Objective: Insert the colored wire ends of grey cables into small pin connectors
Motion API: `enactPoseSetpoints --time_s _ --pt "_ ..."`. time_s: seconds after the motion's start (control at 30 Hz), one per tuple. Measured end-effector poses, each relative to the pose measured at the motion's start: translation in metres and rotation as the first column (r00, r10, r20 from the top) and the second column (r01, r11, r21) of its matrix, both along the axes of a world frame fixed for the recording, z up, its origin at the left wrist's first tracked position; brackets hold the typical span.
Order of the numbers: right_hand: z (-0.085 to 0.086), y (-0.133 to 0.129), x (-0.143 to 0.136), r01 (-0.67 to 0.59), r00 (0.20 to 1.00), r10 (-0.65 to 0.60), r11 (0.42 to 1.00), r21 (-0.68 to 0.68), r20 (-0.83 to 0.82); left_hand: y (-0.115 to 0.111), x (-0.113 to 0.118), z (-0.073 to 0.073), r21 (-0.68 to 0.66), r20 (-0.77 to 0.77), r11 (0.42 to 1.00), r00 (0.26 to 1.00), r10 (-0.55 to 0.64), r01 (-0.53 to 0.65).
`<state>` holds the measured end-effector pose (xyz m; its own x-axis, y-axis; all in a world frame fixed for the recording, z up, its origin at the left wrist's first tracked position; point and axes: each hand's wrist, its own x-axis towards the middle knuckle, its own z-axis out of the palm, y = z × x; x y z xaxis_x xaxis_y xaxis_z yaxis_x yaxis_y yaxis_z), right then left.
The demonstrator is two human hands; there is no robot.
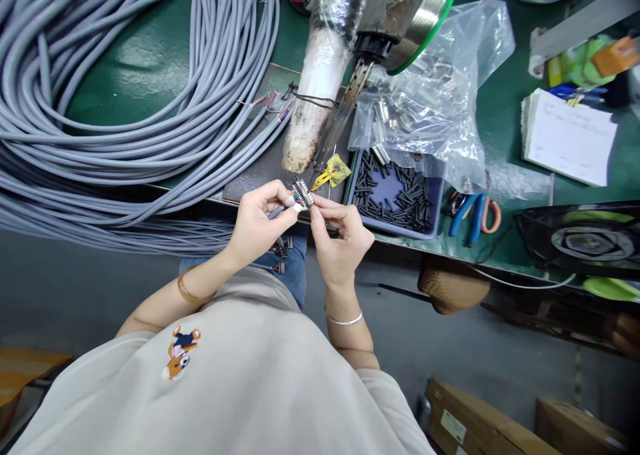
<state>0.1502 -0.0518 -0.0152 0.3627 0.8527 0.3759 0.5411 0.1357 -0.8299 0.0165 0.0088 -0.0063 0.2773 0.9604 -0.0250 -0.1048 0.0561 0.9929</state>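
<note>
My left hand point(267, 218) pinches the end of a grey cable point(275, 212), where thin coloured wires come out close to the connector. A metal multi-pin connector point(302, 194) sits between both hands, its rows of pins showing. The fingertips of my right hand point(343, 232) are closed on the connector's right side. Whether any wire is joined to a pin is too small to tell. Just beyond the connector, a yellow pointed piece point(327, 177) and a thin upright wire stand under a fixture with a white wrapped tube point(317, 75).
Bundles of grey cables point(125, 145) cover the left of the green bench. A blue tray point(437, 222) holds short black sleeves, beside a plastic bag point(450, 102) of connectors. Blue-handled pliers point(470, 216), a paper pad point(570, 135) and a solder spool point(423, 25) are around it.
</note>
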Motion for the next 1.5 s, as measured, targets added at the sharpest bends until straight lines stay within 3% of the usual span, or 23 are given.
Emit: enactPoseSetpoints --time_s 0.33,0.63,0.9,1.1,1.17,1.23,1.33,1.4,1.5 --pt "0.008 0.01 0.009 -0.11 0.993 0.106 0.989 0.098 0.049 0.01 0.007 0.007 -0.01 0.053 0.999 0.998 0.043 -0.042" --pt "0.02 0.017 0.013 -0.132 0.983 0.115 0.984 0.118 0.143 0.011 0.01 0.018 0.009 0.093 0.996 0.992 0.083 -0.085" --pt "0.023 0.02 0.014 -0.133 0.942 0.076 0.978 0.158 0.328 0.013 0.008 0.014 -0.003 0.133 0.998 0.989 0.062 -0.062" --pt "0.016 0.015 0.02 -0.18 0.935 0.13 0.975 0.128 0.33 0.008 0.007 0.011 -0.088 0.129 0.996 0.991 0.029 -0.018" --pt "0.014 0.011 0.024 -0.143 0.955 0.096 0.978 0.15 0.279 0.006 0.007 0.011 -0.124 0.112 0.992 0.993 0.035 -0.021" --pt "0.014 0.007 0.026 -0.034 0.983 -0.02 0.959 0.28 0.185 0.004 0.007 0.012 -0.157 0.095 0.987 0.995 0.041 -0.025" --pt "0.015 0.001 0.027 0.115 0.99 -0.141 0.861 0.495 0.016 0.004 0.006 0.015 -0.182 0.088 0.983 0.995 0.046 -0.029" --pt "0.014 -0.001 0.026 0.111 0.992 -0.122 0.884 0.454 -0.005 0.005 0.006 0.016 -0.188 0.099 0.982 0.994 0.046 -0.026" --pt "0.009 -0.001 0.024 0.019 0.988 -0.058 0.966 0.259 0.142 0.005 0.006 0.016 -0.194 0.122 0.981 0.992 0.042 -0.018"
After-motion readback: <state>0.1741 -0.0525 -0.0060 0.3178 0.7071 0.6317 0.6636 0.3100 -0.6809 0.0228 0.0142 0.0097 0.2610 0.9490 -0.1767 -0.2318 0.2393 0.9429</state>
